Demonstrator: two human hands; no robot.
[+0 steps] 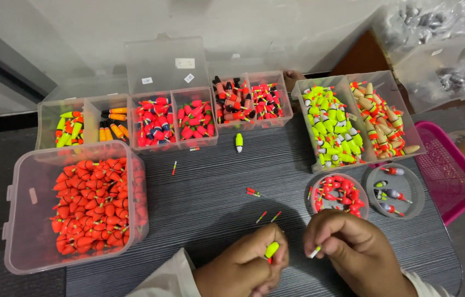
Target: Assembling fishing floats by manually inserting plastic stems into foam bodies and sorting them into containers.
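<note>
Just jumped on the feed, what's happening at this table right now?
A person sits at a dark table sorting small fishing floats. The left hand holds a yellow-green float, and the right hand pinches a thin white stick beside it. Loose sticks lie just ahead. A big tub of orange floats sits to the left, divided boxes of mixed colours line the back, and two round dishes sit on the right.

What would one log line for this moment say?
left hand: holds yellow float | right hand: pinches thin stick | ahead: round tub of red floats | far left: big box of orange floats
</note>
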